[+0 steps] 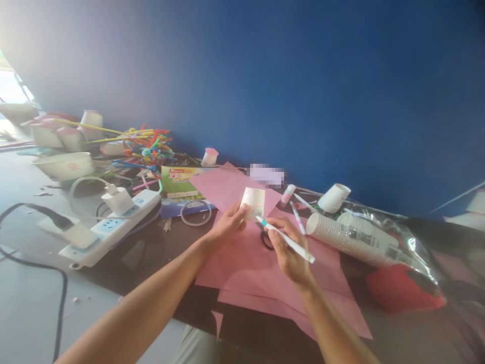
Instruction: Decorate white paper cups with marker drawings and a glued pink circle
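Note:
My left hand (235, 221) grips a small white paper cup (254, 196) by its left side, above the pink paper. Some faint reddish and dark marks show on the cup's wall. Between the fingers of my right hand (290, 245) is a white marker (290, 241) with a teal band, its tip at the lower part of the cup. Sheets of pink paper (242, 268) lie under both hands. A black loop (267, 240) shows partly behind my right hand; what it belongs to is hidden.
At left lie a white power strip (113, 222) with plugs and cables, and colourful pipe cleaners (151, 144). Stacked paper cups (348, 237) in clear plastic and a red object (403, 288) are at right. More markers (298, 217) lie by the blue wall (303, 91).

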`<action>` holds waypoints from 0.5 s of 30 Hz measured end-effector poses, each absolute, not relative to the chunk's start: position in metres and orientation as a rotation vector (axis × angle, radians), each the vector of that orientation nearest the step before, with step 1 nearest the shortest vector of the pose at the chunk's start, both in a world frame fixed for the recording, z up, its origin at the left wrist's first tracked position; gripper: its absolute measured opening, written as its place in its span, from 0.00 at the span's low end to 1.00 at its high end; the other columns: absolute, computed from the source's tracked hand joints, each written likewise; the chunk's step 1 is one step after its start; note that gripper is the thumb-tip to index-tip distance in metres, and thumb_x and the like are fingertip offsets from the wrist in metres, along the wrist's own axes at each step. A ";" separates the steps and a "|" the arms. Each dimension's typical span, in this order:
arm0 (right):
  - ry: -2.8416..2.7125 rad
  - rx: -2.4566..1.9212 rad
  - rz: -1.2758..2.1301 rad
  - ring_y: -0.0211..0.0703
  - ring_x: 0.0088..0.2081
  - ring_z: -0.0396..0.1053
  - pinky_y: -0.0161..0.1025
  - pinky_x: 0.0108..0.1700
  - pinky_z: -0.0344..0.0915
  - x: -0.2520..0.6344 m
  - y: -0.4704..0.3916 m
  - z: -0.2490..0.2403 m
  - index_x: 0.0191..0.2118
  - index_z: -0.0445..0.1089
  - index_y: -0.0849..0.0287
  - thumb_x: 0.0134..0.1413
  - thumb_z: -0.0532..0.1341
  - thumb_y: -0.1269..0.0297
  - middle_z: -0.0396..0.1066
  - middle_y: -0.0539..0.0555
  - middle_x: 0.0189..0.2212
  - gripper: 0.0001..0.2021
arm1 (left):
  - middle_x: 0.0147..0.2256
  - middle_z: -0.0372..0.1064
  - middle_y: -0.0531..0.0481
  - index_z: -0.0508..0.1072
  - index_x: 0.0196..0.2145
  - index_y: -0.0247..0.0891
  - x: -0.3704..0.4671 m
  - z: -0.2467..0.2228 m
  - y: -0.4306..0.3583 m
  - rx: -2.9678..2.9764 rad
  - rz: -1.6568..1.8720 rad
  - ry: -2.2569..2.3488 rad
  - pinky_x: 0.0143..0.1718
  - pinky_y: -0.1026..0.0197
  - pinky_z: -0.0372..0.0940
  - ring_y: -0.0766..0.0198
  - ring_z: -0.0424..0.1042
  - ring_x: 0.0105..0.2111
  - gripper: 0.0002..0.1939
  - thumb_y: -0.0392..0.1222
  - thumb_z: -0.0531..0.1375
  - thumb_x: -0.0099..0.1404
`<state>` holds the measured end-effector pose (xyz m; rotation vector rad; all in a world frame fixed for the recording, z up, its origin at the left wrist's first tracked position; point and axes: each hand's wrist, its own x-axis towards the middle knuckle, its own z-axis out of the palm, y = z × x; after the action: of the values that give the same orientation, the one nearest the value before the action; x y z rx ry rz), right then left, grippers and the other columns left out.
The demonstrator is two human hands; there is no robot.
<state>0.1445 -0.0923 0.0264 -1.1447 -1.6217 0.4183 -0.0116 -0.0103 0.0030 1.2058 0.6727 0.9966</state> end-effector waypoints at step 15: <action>-1.609 -1.196 0.429 0.43 0.34 0.70 0.40 0.36 0.67 0.149 -0.089 0.021 0.39 0.70 0.57 0.58 0.56 0.61 0.71 0.53 0.30 0.09 | 0.23 0.50 0.58 0.62 0.33 0.38 -0.014 0.003 -0.009 1.185 1.042 0.670 0.21 0.66 0.45 0.74 0.47 0.19 0.20 0.59 0.52 0.64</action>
<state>0.1487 -0.0893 0.0210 -1.1960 -1.6094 0.4287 -0.0137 -0.0093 0.0030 1.1848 0.6697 1.0421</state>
